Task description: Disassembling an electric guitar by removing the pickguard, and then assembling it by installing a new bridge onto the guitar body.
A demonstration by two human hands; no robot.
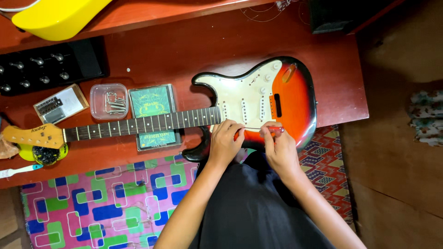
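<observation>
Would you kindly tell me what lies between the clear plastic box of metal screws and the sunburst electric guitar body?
In the head view, a green-labelled flat square packet lies between clear plastic box and sunburst guitar body, partly under the dark fretted neck.

A red-brown wooden table (184, 50) is seen at 12 o'clock. A patterned mat (101, 203) of pink, blue and green is laid at 7 o'clock. Brown floor (397, 175) is lit at 3 o'clock.
</observation>
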